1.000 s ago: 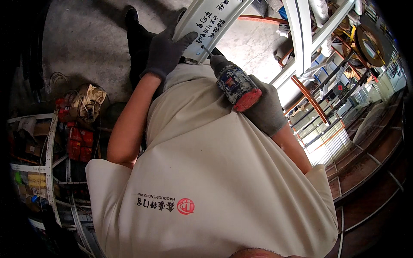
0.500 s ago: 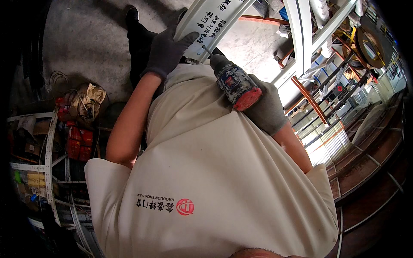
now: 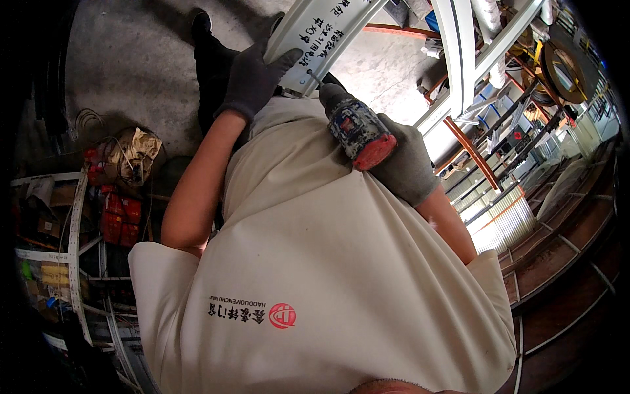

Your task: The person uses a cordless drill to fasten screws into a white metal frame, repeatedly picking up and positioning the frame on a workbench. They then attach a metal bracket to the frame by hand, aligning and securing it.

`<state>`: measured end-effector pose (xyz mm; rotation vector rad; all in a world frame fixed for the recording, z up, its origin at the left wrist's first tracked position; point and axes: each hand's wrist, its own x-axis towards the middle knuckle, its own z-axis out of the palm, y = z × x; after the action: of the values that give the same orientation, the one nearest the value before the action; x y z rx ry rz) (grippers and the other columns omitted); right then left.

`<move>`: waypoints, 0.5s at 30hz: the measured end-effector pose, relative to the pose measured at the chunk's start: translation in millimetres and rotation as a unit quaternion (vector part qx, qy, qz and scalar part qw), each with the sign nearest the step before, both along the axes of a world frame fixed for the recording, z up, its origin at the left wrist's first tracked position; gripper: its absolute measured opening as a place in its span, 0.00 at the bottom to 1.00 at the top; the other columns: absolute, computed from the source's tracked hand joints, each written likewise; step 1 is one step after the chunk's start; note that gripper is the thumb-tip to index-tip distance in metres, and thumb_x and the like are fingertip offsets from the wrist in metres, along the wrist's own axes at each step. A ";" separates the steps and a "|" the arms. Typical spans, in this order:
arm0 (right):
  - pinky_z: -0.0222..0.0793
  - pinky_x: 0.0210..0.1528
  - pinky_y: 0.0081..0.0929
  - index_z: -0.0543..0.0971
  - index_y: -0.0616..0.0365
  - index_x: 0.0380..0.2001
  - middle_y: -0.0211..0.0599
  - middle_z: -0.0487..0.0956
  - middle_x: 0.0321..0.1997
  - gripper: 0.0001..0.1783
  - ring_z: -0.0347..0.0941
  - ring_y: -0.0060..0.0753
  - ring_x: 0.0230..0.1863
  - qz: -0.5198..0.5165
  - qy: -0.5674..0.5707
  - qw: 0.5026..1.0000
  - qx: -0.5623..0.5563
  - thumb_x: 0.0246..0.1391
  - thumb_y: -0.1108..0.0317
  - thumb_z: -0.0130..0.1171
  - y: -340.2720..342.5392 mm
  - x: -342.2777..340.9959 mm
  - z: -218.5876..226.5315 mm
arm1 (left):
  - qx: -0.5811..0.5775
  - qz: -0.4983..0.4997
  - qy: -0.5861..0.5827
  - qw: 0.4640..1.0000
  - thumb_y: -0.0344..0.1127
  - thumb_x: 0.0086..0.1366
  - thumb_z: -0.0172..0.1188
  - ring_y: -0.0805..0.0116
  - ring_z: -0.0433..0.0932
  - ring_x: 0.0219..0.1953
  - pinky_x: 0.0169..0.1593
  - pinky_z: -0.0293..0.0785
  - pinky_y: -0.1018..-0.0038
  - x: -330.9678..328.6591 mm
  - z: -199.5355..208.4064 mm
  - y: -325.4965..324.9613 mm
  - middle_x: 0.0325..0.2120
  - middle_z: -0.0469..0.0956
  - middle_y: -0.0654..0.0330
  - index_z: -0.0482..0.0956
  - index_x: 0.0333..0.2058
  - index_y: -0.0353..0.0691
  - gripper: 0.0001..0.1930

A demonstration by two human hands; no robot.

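Observation:
A long white profile [image 3: 321,39] with black handwriting comes in from the top and ends in front of my waist. My left hand [image 3: 259,80], in a dark grey glove, grips its left edge near that end, with the thumb lying over the face. In my gloved right hand [image 3: 410,161] is a worn cordless drill [image 3: 354,125], dark with scuffed paint and a red back end. Its thin bit [image 3: 314,77] points at the written face, close to a small dark spot; I cannot tell how deep the tip sits. The drill's body hides most of my right fingers.
More white profiles [image 3: 459,59] stand to the right, beside an orange bar [image 3: 472,154]. A round coil [image 3: 564,72] and racks lie farther right. At left are a red bundle [image 3: 121,217] and a white metal shelf frame [image 3: 75,230] with boxes. Concrete floor [image 3: 131,72] lies beyond.
The drill's back end has shifted slightly left and down, so its body sits at a slightly different angle. My left hand and the white profile hold nearly the same place.

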<state>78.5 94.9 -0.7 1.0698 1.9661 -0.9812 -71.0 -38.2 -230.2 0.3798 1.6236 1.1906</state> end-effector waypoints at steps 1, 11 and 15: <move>0.79 0.41 0.35 0.80 0.61 0.42 0.47 0.84 0.31 0.20 0.84 0.46 0.32 -0.004 0.004 1.000 -0.002 0.48 0.64 0.74 -0.2 -1.2 0.5 | -0.001 -0.003 0.003 1.000 0.51 0.64 0.72 0.64 0.86 0.38 0.46 0.81 0.67 0.6 -1.6 -0.4 0.37 0.87 0.51 0.84 0.46 0.33 0.25; 0.80 0.44 0.34 0.82 0.61 0.44 0.45 0.86 0.34 0.23 0.85 0.36 0.33 0.003 -0.020 1.000 -0.019 0.47 0.61 0.77 2.3 -3.3 1.6 | -0.020 -0.010 -0.023 0.999 0.49 0.64 0.73 0.66 0.86 0.39 0.45 0.82 0.69 0.0 -1.2 0.0 0.38 0.87 0.51 0.84 0.46 0.33 0.24; 0.80 0.45 0.34 0.82 0.60 0.45 0.45 0.86 0.35 0.23 0.85 0.37 0.34 0.011 0.012 1.000 -0.021 0.49 0.61 0.76 4.0 -0.3 -0.9 | -0.012 -0.001 -0.014 1.000 0.48 0.64 0.73 0.66 0.86 0.39 0.45 0.82 0.69 1.7 -3.6 0.1 0.38 0.87 0.51 0.84 0.46 0.33 0.23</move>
<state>78.2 98.9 -1.7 1.0151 1.9637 -1.0231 -69.3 -38.1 -233.7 0.3484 1.6118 1.1682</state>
